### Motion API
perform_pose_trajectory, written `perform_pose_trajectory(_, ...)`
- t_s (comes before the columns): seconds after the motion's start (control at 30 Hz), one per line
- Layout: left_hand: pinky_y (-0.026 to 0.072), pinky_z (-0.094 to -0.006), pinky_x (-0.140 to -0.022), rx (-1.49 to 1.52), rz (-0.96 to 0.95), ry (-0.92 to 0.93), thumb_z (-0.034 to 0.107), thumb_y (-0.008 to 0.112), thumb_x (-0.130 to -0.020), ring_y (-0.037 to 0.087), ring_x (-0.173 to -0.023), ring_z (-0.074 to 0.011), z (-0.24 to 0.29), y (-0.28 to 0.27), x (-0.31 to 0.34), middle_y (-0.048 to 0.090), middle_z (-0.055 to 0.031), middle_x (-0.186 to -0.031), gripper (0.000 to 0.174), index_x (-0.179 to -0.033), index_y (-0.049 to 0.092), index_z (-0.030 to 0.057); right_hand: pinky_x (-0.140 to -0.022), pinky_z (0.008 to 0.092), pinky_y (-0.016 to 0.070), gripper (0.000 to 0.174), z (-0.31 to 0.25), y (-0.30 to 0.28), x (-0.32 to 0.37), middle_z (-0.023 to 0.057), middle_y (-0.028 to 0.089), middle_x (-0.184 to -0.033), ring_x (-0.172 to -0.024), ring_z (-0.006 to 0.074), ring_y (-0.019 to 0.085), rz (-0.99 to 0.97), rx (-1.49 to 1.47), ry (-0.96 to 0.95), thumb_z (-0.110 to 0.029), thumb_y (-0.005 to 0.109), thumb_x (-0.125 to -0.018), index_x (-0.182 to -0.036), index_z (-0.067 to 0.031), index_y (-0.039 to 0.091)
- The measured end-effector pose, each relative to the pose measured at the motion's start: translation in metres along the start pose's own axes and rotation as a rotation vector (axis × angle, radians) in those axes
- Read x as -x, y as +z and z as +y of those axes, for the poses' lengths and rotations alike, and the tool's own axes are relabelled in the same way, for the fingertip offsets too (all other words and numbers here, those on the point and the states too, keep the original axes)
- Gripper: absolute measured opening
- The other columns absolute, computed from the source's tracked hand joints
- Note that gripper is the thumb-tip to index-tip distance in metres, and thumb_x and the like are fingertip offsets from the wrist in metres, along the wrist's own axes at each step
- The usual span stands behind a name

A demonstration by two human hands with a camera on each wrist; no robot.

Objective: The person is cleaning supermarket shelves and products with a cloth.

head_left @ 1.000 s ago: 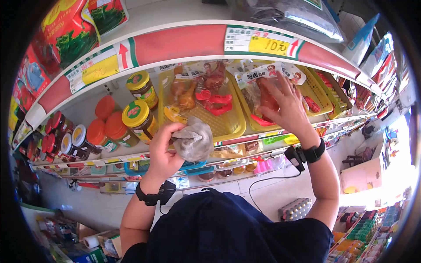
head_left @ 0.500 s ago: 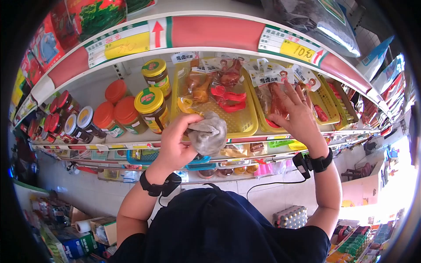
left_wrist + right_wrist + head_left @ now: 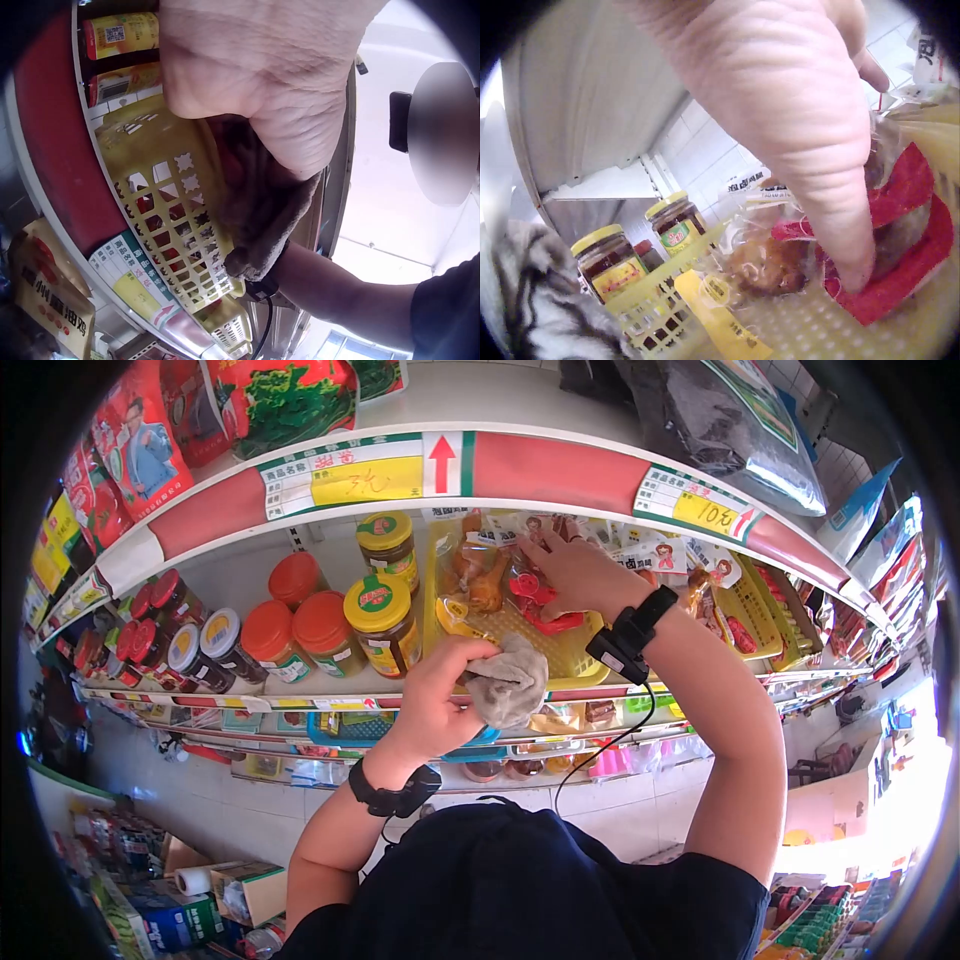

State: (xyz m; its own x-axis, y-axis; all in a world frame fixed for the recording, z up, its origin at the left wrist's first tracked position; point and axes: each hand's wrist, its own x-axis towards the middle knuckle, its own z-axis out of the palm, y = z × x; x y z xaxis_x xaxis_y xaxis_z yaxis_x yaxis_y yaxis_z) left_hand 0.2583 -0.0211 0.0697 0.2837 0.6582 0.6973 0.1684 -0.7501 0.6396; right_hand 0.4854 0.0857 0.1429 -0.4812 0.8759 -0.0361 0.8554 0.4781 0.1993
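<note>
Through the head camera I am watching the left hand point(image 3: 432, 705) gripping a grey cloth point(image 3: 508, 682), its thumb and fingers curling round the bunched fabric. The cloth is hanging at the front rim of a yellow basket point(image 3: 578, 665) on the shelf, and I cannot tell whether the two are touching. The right hand point(image 3: 580, 578) is lying out over that basket, fingers straight and spread apart. From the right wrist camera I am seeing its thumb touching a red-edged pack point(image 3: 911, 178) inside the basket; most of the fingertips are hiding from this view, so I cannot tell what they are touching. Beside that pack, a brown wrapped drumstick point(image 3: 769, 266) is lying in the same basket, just behind a yellow label point(image 3: 731, 330). Left of the basket, two yellow-lidded jars point(image 3: 385, 630) are standing upright, one behind the other, with orange-lidded jars point(image 3: 328, 635) standing farther left. Above, the red-and-white shelf edge point(image 3: 550, 475) is carrying price labels.
</note>
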Motion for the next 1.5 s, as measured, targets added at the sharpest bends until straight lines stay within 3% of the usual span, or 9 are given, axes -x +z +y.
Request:
perform_pose_trajectory(0.33, 0.0521, -0.0329, -0.076, 0.028, -0.011, 0.004, 0.008, 0.077, -0.070, 0.066, -0.088, -0.0300, -0.002, 0.000, 0.001, 0.064, -0.0127, -0.099, 0.041, -0.107, 0.060, 0.0029, -0.090, 0.0434, 0.0512, 0.081, 0.003, 0.007, -0.005, 0.0139, 0.054, -0.129, -0.112, 0.0360, 0.058, -0.011, 0.167, -0.047, -0.036, 0.079, -0.068, -0.140, -0.0161, 0.048)
perform_pose_trajectory(0.53, 0.0518, -0.0338, -0.078, 0.047, -0.014, -0.047, 0.007, 0.077, -0.069, 0.066, -0.090, -0.0302, -0.002, 0.001, 0.002, 0.064, -0.0127, -0.100, 0.042, -0.107, 0.060, 0.0034, -0.075, 0.0422, 0.0549, 0.068, 0.014, 0.016, -0.001, 0.0125, 0.057, -0.126, -0.102, 0.0288, 0.064, 0.392, 0.476, -0.259, -0.033, 0.074, -0.074, -0.137, -0.0189, 0.052)
perform_pose_trajectory(0.63, 0.0514, -0.0346, -0.079, 0.050, -0.011, -0.058, 0.007, 0.078, -0.069, 0.065, -0.091, -0.0303, -0.002, 0.001, 0.003, 0.065, -0.0126, -0.100, 0.043, -0.107, 0.060, 0.0033, -0.071, 0.0405, 0.0557, 0.054, 0.009, -0.015, 0.016, 0.0155, 0.060, -0.123, -0.099, 0.0286, 0.065, 0.183, 0.223, -0.069, -0.025, 0.068, -0.080, -0.132, -0.0185, 0.057)
perform_pose_trajectory(0.73, 0.0513, -0.0344, -0.079, 0.054, -0.007, -0.056, 0.007, 0.078, -0.068, 0.065, -0.090, -0.0297, -0.005, 0.002, 0.004, 0.065, -0.0123, -0.099, 0.043, -0.107, 0.060, 0.0029, -0.070, 0.0338, 0.0568, 0.042, 0.021, -0.025, 0.046, 0.0155, 0.064, -0.112, -0.097, 0.0262, 0.066, 0.436, 0.023, -0.035, -0.015, 0.059, -0.089, -0.131, -0.0114, 0.057)
perform_pose_trajectory(0.87, 0.0512, -0.0322, -0.076, 0.086, -0.006, -0.086, 0.006, 0.078, -0.069, 0.065, -0.086, -0.0269, -0.005, 0.004, 0.005, 0.064, -0.0117, -0.097, 0.042, -0.106, 0.060, 0.0025, -0.078, 0.0341, 0.0613, 0.029, 0.021, -0.032, 0.099, 0.0081, 0.063, -0.111, -0.096, 0.0174, 0.064, 0.710, -1.442, 0.194, -0.010, 0.047, -0.101, -0.126, 0.0022, 0.055)
perform_pose_trajectory(1.03, 0.0506, -0.0308, -0.074, 0.076, -0.003, -0.073, 0.004, 0.076, -0.070, 0.064, -0.084, -0.0239, -0.008, 0.005, 0.006, 0.063, -0.0114, -0.095, 0.039, -0.105, 0.060, 0.0013, -0.088, 0.0380, 0.0591, 0.034, 0.051, -0.015, 0.156, 0.0111, 0.061, -0.116, -0.107, 0.0200, 0.062, 1.037, -1.617, 0.331, -0.009, 0.046, -0.101, -0.131, 0.0066, 0.048)
perform_pose_trajectory(1.2, 0.0498, -0.0303, -0.075, 0.077, 0.001, -0.053, 0.004, 0.077, -0.070, 0.063, -0.084, -0.0226, -0.008, 0.005, 0.005, 0.063, -0.0107, -0.096, 0.038, -0.104, 0.060, 0.0016, -0.098, 0.0377, 0.0519, 0.033, 0.095, 0.027, 0.179, 0.0140, 0.061, -0.124, -0.112, 0.0247, 0.061, 1.299, -1.148, 0.276, -0.005, 0.047, -0.099, -0.131, 0.0024, 0.053)
perform_pose_trajectory(1.27, 0.0495, -0.0302, -0.076, 0.053, 0.007, -0.038, 0.004, 0.077, -0.070, 0.063, -0.084, -0.0220, -0.009, 0.005, 0.005, 0.063, -0.0105, -0.096, 0.038, -0.104, 0.060, 0.0017, -0.099, 0.0377, 0.0484, 0.033, 0.098, 0.038, 0.190, 0.0159, 0.060, -0.127, -0.114, 0.0291, 0.061, 1.002, -0.467, 0.395, -0.004, 0.050, -0.097, -0.129, -0.0010, 0.056)
perform_pose_trajectory(1.5, 0.0506, -0.0300, -0.076, 0.035, 0.020, -0.067, 0.007, 0.077, -0.072, 0.063, -0.086, -0.0205, -0.005, 0.006, 0.005, 0.063, -0.0102, -0.098, 0.038, -0.105, 0.059, 0.0012, -0.103, 0.0471, 0.0429, 0.049, 0.069, 0.028, 0.218, 0.0199, 0.052, -0.137, -0.121, 0.0369, 0.054, 0.652, -0.330, 0.265, -0.017, 0.071, -0.080, -0.127, -0.0087, 0.059)
